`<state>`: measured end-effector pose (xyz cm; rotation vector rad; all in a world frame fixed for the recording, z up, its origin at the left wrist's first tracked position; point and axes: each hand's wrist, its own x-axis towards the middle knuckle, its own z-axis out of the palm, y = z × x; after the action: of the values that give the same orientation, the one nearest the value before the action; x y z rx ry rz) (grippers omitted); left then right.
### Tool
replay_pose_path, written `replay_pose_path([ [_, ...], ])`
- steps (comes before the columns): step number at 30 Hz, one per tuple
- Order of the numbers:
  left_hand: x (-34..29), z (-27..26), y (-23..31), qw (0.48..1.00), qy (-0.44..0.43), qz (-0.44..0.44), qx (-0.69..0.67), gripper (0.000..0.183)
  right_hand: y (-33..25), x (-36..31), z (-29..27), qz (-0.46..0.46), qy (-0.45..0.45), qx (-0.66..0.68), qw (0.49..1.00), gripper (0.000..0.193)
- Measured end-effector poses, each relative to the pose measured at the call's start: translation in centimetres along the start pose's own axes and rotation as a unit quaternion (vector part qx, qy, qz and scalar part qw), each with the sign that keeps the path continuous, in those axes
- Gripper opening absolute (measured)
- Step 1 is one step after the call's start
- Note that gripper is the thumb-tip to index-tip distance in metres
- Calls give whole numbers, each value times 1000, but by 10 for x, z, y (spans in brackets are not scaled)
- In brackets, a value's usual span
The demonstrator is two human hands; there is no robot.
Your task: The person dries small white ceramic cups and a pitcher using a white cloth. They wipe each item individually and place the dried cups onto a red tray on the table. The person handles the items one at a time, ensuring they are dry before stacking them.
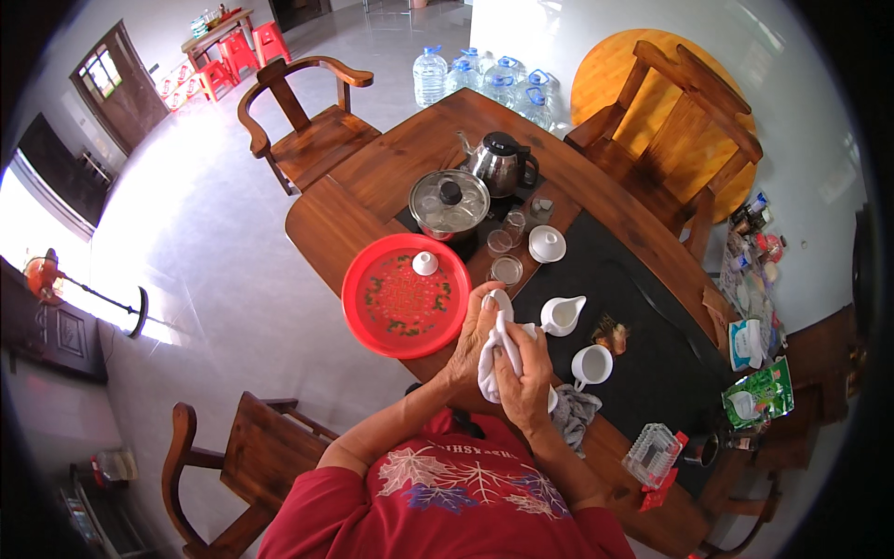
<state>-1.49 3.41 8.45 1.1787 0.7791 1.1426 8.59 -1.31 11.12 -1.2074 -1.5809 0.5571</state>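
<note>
My left hand (473,337) is closed on a small white ceramic piece (503,302), perhaps a cup or lid; fingers and cloth hide part of it. Bunched in my right hand (527,380) is a white cloth (491,365), pressed against that piece. Just right of my hands stand a white spouted pitcher (561,316) and a white cup with a handle (592,365). A red plastic basin (355,319) lies to the left, with a small white lid (425,263) in it. Beyond my hands are small clear glasses (506,270) and a white lidded bowl (547,244).
A glass-lidded steel pot (449,207) and a steel kettle (501,164) stand farther back on the wooden table (354,191). A grey rag (575,415) lies by my right forearm. Toward the right are a clear glass dish (652,454) and a green packet (759,391).
</note>
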Motion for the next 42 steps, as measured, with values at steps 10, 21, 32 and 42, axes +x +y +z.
replay_pose_path([
  [10,8,-11,-4,910,12,-172,-378,47,20,10,4,-150,48,-167,973,46],
  [21,33,-103,-86,956,114,-145,-226,42,42,-13,-1,10,-28,-117,993,33],
  [32,76,-159,-101,892,251,-12,377,69,45,-19,4,89,1,-106,990,27],
  [42,103,-172,-122,871,223,18,438,59,45,-15,10,130,13,-103,986,27],
])
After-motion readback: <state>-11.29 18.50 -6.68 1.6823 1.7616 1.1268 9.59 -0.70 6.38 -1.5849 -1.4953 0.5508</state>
